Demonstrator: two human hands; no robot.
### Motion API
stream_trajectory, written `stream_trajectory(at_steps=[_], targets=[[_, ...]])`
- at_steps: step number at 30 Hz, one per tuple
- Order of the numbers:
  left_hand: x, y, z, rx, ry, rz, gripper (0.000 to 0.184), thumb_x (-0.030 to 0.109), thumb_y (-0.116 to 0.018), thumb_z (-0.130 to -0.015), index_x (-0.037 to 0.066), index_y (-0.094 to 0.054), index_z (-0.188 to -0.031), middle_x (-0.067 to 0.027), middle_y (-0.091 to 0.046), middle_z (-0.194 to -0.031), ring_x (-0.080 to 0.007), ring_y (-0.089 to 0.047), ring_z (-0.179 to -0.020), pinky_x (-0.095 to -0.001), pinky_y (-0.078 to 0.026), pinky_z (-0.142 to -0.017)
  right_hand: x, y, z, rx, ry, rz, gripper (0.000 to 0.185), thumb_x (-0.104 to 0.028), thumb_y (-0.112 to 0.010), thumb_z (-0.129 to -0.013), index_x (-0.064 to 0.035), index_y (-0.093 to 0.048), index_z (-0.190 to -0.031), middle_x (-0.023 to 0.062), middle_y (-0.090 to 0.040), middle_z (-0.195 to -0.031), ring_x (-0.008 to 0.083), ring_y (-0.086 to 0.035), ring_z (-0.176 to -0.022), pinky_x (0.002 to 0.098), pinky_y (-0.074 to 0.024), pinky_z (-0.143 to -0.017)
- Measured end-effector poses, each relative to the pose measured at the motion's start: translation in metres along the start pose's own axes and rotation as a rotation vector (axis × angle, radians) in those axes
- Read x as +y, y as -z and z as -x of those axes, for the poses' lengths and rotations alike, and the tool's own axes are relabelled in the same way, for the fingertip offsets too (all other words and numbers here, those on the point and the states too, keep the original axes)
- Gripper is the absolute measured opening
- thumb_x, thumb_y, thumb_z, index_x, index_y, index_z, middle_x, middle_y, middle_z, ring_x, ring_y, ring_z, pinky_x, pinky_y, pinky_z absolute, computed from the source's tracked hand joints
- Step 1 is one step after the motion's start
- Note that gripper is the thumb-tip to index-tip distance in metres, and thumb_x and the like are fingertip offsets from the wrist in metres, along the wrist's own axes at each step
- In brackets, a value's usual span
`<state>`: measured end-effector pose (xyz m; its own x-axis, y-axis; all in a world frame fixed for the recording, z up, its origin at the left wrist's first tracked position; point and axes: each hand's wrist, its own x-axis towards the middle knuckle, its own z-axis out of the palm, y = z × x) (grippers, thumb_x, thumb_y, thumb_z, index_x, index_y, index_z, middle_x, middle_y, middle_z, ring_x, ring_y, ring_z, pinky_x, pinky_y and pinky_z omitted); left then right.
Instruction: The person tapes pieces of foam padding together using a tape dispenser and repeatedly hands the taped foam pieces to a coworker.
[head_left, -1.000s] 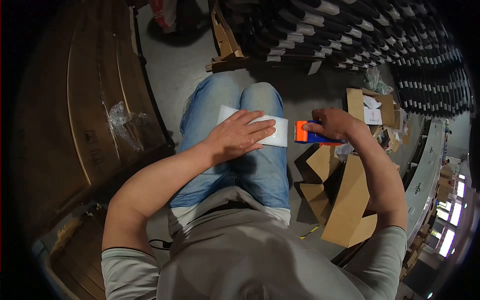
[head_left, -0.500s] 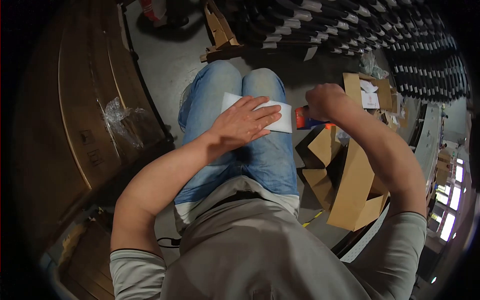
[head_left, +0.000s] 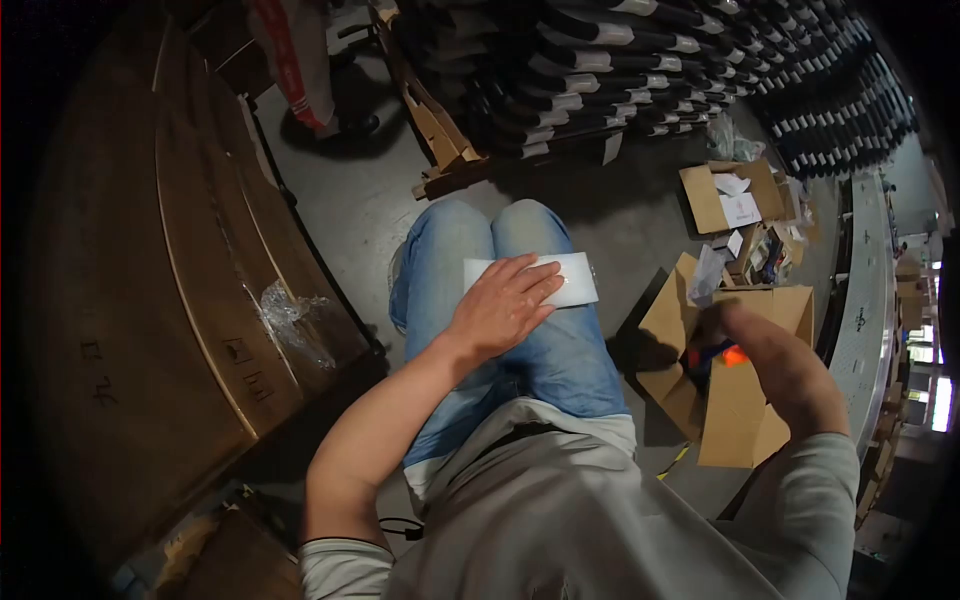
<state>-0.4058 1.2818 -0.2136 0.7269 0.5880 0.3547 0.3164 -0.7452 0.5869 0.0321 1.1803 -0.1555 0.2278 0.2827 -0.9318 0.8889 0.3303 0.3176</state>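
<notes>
A flat white foam piece (head_left: 574, 280) lies across my thighs. My left hand (head_left: 507, 303) rests on it, palm down, with its fingers spread. On the right, my right hand (head_left: 722, 325) is down at an open cardboard box (head_left: 737, 417), dark and blurred. Beside that hand, inside the box, an orange and blue object (head_left: 735, 356) shows in part. Whether the fingers are still round it cannot be made out.
Another open box (head_left: 706, 200) with papers stands further back on the right. Large brown cartons (head_left: 130, 300) fill the left. Stacked black parts (head_left: 590, 62) rise ahead. At the upper left a person's leg (head_left: 292, 65) shows.
My right hand has moved down and right, from beside my knees to the box, along with the orange and blue object. My left hand stays on the foam piece. The view has shifted.
</notes>
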Motion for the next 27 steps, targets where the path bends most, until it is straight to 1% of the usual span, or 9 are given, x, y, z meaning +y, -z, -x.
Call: stream_trajectory(at_steps=[1, 4, 7, 10, 12, 13, 19, 21, 27], targets=[[0.0, -0.001, 0.0, 0.015, 0.0, 0.006, 0.038, 0.026, -0.067, -0.096, 0.012, -0.068, -0.132, -0.0033, -0.061, -0.143, -0.0288, -0.051, -0.138, -0.0443, -0.041, -0.115, 0.009, -0.009, 0.006, 0.022, 0.134, -0.155, 0.068, -0.071, -0.058, -0.093, -0.017, -0.072, -0.131, 0.0099, -0.064, -0.142, 0.0335, -0.059, -0.131, 0.0436, -0.0484, -0.106], [0.001, -0.002, -0.007, -0.01, -0.07, -0.045, 0.038, 0.022, -0.066, -0.095, 0.012, -0.067, -0.132, -0.0039, -0.06, -0.145, -0.0303, -0.051, -0.138, -0.0469, -0.042, -0.115, -0.018, 0.036, 0.086, 0.0, -0.013, -0.611, 0.072, -0.073, -0.058, -0.093, -0.0155, -0.069, -0.135, 0.0116, -0.063, -0.143, 0.0342, -0.06, -0.13, 0.0416, -0.0467, -0.109], [0.008, -0.003, -0.021, -0.06, -0.033, 0.026, 0.039, 0.017, -0.064, -0.095, 0.012, -0.066, -0.133, -0.0072, -0.061, -0.143, -0.0323, -0.054, -0.135, -0.0471, -0.045, -0.112, -0.041, 0.059, 0.118, 0.198, 0.329, -0.962, 0.071, -0.065, -0.06, -0.096, -0.0176, -0.056, -0.149, 0.0156, -0.062, -0.142, 0.0305, -0.06, -0.129, 0.0399, -0.0448, -0.111], [0.012, 0.003, -0.038, 0.019, 0.109, 0.316, 0.036, 0.015, -0.059, -0.097, 0.01, -0.066, -0.133, -0.0139, -0.068, -0.131, -0.0362, -0.064, -0.122, -0.0447, -0.05, -0.104, -0.065, 0.085, 0.126, 0.187, 0.717, -1.218, 0.074, -0.059, -0.062, -0.097, -0.021, -0.044, -0.158, 0.0145, -0.057, -0.147, 0.0264, -0.056, -0.131, 0.0375, -0.042, -0.112], [0.016, 0.022, -0.051, -0.105, 0.507, 0.475, 0.034, 0.015, -0.054, -0.1, 0.007, -0.066, -0.131, -0.0196, -0.073, -0.117, -0.0397, -0.069, -0.107, -0.0429, -0.053, -0.097, -0.079, 0.092, 0.102, 0.27, 0.849, -1.219, 0.075, -0.059, -0.062, -0.098, -0.0216, -0.041, -0.16, 0.0139, -0.053, -0.151, 0.0262, -0.053, -0.134, 0.0374, -0.0408, -0.113], [0.014, 0.023, -0.05, -0.106, 0.512, 0.454, 0.034, 0.015, -0.054, -0.1, 0.007, -0.066, -0.131, -0.0196, -0.073, -0.117, -0.0397, -0.069, -0.107, -0.0429, -0.053, -0.097, -0.088, 0.098, 0.093, 0.34, 0.971, -1.207, 0.077, -0.06, -0.061, -0.098, -0.0221, -0.039, -0.162, 0.0134, -0.049, -0.156, 0.026, -0.051, -0.137, 0.0372, -0.0395, -0.114], [-0.006, 0.022, -0.049, -0.134, 0.639, 0.428, 0.033, 0.019, -0.053, -0.104, 0.003, -0.066, -0.129, -0.0203, -0.074, -0.112, -0.0343, -0.073, -0.101, -0.0398, -0.054, -0.089, -0.118, 0.128, 0.033, 0.389, 0.937, -1.207, 0.075, -0.057, -0.056, -0.103, -0.0167, -0.035, -0.163, 0.0135, -0.043, -0.16, 0.0238, -0.047, -0.141, 0.0332, -0.0352, -0.118], [-0.026, 0.016, -0.045, 0.064, 0.82, 0.906, 0.033, 0.02, -0.052, -0.106, 0.002, -0.064, -0.13, -0.0159, -0.074, -0.113, -0.0278, -0.072, -0.101, -0.0375, -0.055, -0.089, -0.114, 0.134, 0.025, 0.099, 0.929, -1.518, 0.075, -0.059, -0.056, -0.102, -0.0176, -0.038, -0.162, 0.012, -0.048, -0.157, 0.0218, -0.049, -0.14, 0.0309, -0.0347, -0.119], [-0.027, 0.058, -0.055, 0.208, 1.003, 1.277, 0.039, 0.021, -0.052, -0.108, 0.005, -0.05, -0.144, -0.0172, -0.07, -0.122, -0.0283, -0.07, -0.109, -0.0427, -0.056, -0.099, -0.112, 0.138, 0.03, 0.08, 0.941, -1.551, 0.072, -0.057, -0.055, -0.104, -0.0153, -0.04, -0.161, 0.0098, -0.051, -0.154, 0.0183, -0.05, -0.137, 0.0284, -0.0359, -0.118]])
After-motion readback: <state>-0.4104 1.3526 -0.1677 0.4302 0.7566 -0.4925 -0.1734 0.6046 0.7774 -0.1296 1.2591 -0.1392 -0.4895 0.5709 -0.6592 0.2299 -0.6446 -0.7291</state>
